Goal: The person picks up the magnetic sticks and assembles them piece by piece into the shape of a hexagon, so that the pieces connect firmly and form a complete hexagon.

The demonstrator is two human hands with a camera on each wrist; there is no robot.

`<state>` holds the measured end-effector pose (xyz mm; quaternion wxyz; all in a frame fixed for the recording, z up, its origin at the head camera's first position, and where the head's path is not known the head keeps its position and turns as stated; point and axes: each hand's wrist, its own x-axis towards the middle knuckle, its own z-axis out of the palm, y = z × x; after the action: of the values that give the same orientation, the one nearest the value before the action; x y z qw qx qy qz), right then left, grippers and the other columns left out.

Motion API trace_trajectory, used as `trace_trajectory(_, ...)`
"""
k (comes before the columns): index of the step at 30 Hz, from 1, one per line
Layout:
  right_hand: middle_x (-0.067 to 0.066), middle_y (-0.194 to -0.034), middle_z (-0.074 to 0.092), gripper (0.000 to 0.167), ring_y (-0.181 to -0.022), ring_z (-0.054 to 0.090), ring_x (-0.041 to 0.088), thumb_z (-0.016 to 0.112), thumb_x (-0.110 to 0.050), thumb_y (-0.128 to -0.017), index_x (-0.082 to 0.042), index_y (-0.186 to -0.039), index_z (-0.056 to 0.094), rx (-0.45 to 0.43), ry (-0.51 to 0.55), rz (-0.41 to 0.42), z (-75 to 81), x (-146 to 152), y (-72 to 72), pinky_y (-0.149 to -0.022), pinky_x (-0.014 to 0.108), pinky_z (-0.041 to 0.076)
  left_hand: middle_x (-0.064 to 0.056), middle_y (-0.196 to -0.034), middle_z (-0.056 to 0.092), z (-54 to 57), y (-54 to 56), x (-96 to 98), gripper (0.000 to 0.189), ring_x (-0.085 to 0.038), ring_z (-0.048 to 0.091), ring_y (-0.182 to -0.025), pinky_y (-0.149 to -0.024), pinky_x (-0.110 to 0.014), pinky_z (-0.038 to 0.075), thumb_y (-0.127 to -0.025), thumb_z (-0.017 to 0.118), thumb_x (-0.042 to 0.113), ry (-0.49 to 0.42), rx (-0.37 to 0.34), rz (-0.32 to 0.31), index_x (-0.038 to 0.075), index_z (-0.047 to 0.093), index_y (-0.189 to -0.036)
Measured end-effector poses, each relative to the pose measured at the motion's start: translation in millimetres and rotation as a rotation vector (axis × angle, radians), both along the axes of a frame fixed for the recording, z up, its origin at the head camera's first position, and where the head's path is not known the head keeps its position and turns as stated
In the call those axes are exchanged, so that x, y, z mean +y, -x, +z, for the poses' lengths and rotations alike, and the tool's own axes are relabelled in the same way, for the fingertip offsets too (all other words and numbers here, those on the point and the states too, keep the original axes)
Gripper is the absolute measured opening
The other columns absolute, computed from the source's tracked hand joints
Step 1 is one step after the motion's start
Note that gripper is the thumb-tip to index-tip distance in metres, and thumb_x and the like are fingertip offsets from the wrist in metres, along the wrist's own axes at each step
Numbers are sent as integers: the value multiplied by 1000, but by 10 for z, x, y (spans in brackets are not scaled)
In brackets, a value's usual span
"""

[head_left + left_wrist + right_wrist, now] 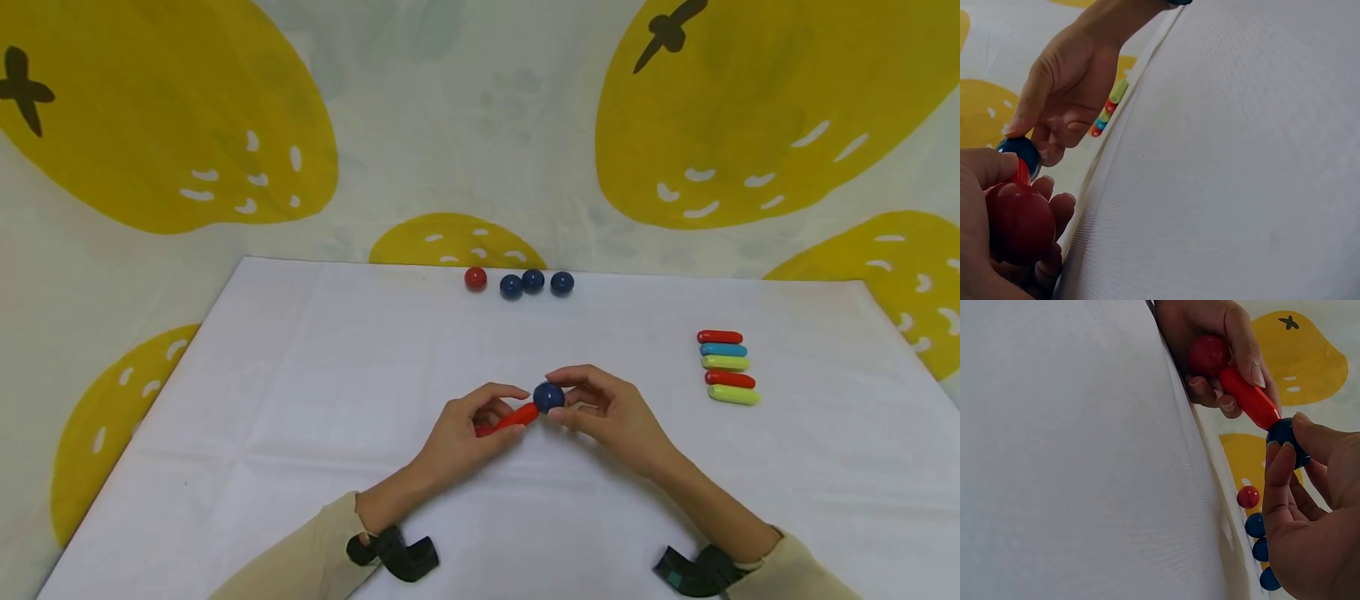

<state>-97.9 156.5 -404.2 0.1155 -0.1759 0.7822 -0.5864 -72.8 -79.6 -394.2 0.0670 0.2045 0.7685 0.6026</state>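
A red rod (1249, 397) with a red ball (1209, 355) at one end lies in my left hand (471, 423), gripped between thumb and fingers. In the head view that red ball is hidden by the hand. My right hand (611, 415) pinches a dark blue ball (549, 397) between thumb and fingertips. The blue ball touches the free end of the red rod. Both hands are held close together over the white tabletop, and in the left wrist view the blue ball (1019, 154) sits just beyond the left thumb.
Along the table's (300, 350) back edge stand a loose red ball (476, 278) and three dark blue balls (532, 281). On the right lie several short rods in a column, among them a blue rod (723, 350) and a yellow-green rod (734, 394). Behind hangs a lemon-patterned cloth (465, 125).
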Motion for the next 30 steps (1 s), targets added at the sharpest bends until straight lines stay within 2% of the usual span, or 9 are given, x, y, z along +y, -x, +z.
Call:
trace_trajectory(7, 10, -108, 62, 37, -86, 64, 24, 73, -11, -85, -9, -118, 59, -6, 44, 7, 8, -28, -21, -72, 27, 53, -8, -89, 66, 10, 16, 1, 41, -18, 56, -67, -60, -24, 43, -87, 67, 3, -6, -9, -56, 3, 56, -126)
trace_trajectory(13, 10, -103, 65, 36, -86, 65, 25, 71, -11, -86, -11, -121, 61, 12, 39, 7, 14, -63, -28, -75, 27, 53, -9, -87, 65, 6, 29, -2, 46, -17, 56, -64, -60, -23, 41, -87, 67, 2, -36, 7, -73, 3, 52, -130)
trace_trajectory(21, 9, -109, 65, 34, -91, 67, 24, 70, -11, -87, -13, -121, 63, 8, 41, 1, 10, -94, -47, -81, 27, 52, -15, -90, 61, -56, 46, -2, 51, -34, 61, -61, -66, -29, 49, -88, 64, -2, -112, -12, -105, 3, 46, -136)
trace_trajectory(25, 8, -111, 66, 34, -93, 67, 24, 69, -13, -88, -13, -122, 63, 5, 25, 10, 11, -82, -44, -82, 27, 51, -15, -89, 60, -78, 35, -4, 47, -35, 62, -59, -71, -31, 49, -89, 62, -2, -139, -2, -94, 3, 47, -134)
trace_trajectory(30, 8, -111, 65, 29, -92, 67, 21, 68, -14, -89, -14, -118, 64, 27, -18, 0, 29, 0, -25, -81, 27, 52, -18, -85, 58, -95, 32, -2, 44, -37, 60, -56, -72, -30, 50, -90, 60, -4, -203, 17, -39, -2, 46, -131)
